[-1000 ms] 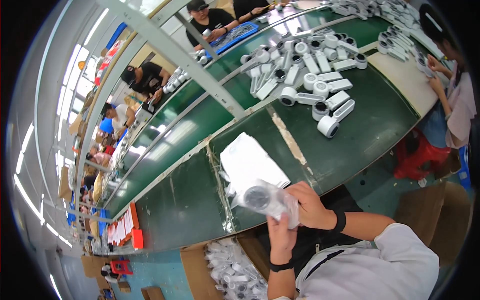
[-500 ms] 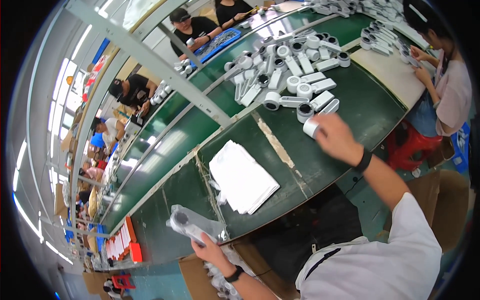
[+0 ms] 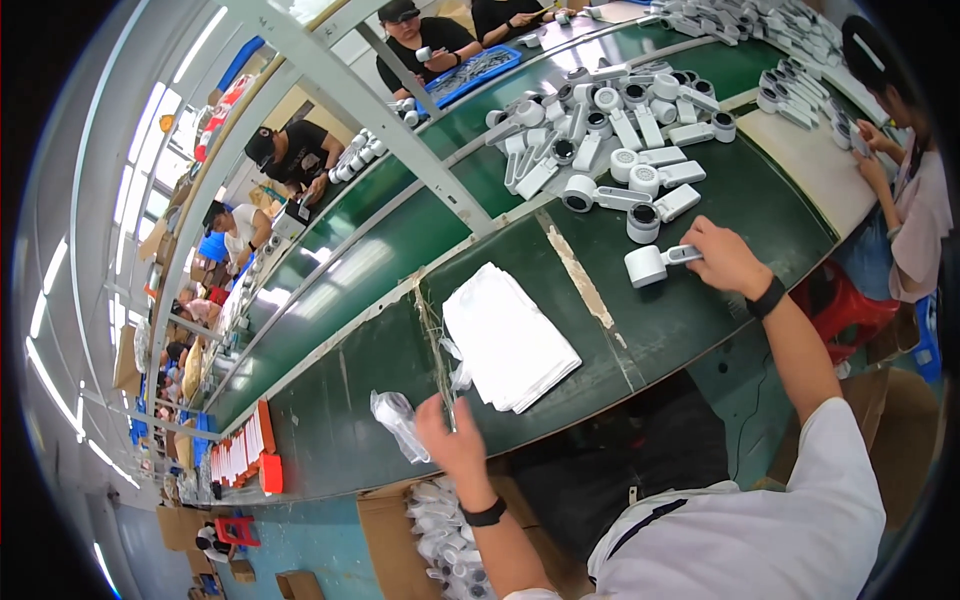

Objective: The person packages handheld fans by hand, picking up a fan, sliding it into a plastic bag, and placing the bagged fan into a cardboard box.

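My right hand (image 3: 722, 258) grips the handle of a white round-headed handheld device (image 3: 646, 266) over the green bench, just in front of a heap of similar devices (image 3: 600, 125). My left hand (image 3: 452, 440), fingers apart and slightly blurred, is beside a device in a clear plastic bag (image 3: 399, 424) at the bench's near edge. Nothing shows in that hand. Between my hands lies a stack of flat white sheets or bags (image 3: 510, 340).
An open cardboard box (image 3: 395, 550) of bagged devices stands below the bench by my left forearm. A metal frame post (image 3: 400, 140) rises from the bench. Orange-red trays (image 3: 262, 440) sit at the left end. A co-worker (image 3: 915, 200) sits at right; others work across the belt.
My left hand has let go of the bagged device and moved right of it. My right hand has drawn a device away from the heap, holding it by its handle. The view has shifted slightly.
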### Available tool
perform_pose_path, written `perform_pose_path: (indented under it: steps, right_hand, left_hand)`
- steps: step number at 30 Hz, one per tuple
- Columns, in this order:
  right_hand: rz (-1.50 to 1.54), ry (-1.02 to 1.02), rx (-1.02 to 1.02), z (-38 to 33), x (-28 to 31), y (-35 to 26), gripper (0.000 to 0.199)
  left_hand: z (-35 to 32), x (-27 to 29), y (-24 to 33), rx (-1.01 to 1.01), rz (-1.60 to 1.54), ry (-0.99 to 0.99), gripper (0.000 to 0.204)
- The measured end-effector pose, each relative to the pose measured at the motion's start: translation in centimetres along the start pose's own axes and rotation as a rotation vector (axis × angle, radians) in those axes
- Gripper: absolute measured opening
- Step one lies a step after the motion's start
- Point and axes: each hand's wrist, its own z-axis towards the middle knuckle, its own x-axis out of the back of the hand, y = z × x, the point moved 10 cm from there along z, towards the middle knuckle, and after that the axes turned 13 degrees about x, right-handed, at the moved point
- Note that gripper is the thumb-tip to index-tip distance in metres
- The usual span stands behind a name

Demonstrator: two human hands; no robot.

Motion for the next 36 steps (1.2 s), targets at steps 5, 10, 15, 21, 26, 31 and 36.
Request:
perform_pose_path:
  steps: [5, 10, 15, 21, 26, 31, 36]
  right_hand:
    - [0.405, -0.063, -0.098, -0.7, -1.0, -5.8, 0.032]
    - [0.878, 0.018, -0.143, -3.0, -3.8, -8.8, 0.034]
    - [1.107, 0.032, -0.215, -3.4, -5.2, -10.1, 0.035]
    - [1.264, 0.025, -0.233, -3.4, -6.6, -11.3, 0.031]
    - [1.355, -0.055, -0.26, -3.6, -7.6, -13.1, 0.029]
    - [1.386, -0.069, -0.274, -3.6, -8.8, -14.5, 0.031]
    - [1.362, 0.074, -0.32, -3.1, -8.9, -16.3, 0.053]
  left_hand:
    - [-1.1, -7.9, 7.4, -0.147, -0.019, -0.307, 0.025]
    - [-0.9, -10.6, 6.8, -0.134, 0.176, -0.381, 0.018]
    - [-0.3, -10.4, 6.3, -0.077, 0.113, -0.385, 0.014]
    - [0.0, -9.5, 7.3, -0.069, -0.031, -0.392, 0.016]
    - [-0.3, -7.6, 8.1, 0.095, -0.287, -0.409, 0.018]
    - [-1.3, -7.5, 8.0, 0.25, -0.512, -0.446, 0.023]
    - [-4.9, -9.4, 8.0, 0.508, -0.699, -0.711, 0.022]
